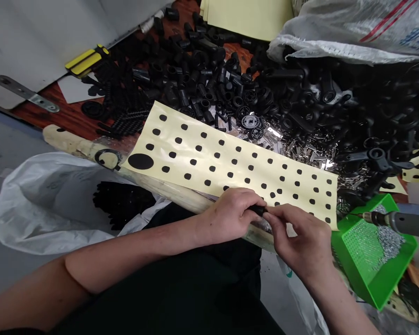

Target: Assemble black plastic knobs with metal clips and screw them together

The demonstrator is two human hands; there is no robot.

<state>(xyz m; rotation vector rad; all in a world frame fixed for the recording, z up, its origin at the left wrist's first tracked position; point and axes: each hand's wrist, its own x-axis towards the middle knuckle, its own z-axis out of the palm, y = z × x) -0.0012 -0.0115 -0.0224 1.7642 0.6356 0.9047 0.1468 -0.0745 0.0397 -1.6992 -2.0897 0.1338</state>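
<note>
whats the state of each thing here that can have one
left hand, gripping a small black plastic part
right hand, pinching the same part
yellow dotted sheet, lying flat over loose parts
green tray, holding loose screws
power drill, bit pointing over the tray
white sack, lying open

Grey floor (10,149) is seen left of the grip (256,210) and again just below it. A reddish-brown wooden bench top (61,109) is exposed beyond and left of the grip, bordered by a grey panel (49,46) bearing a steel strap (24,93). Even, diffuse light is seen.
</note>
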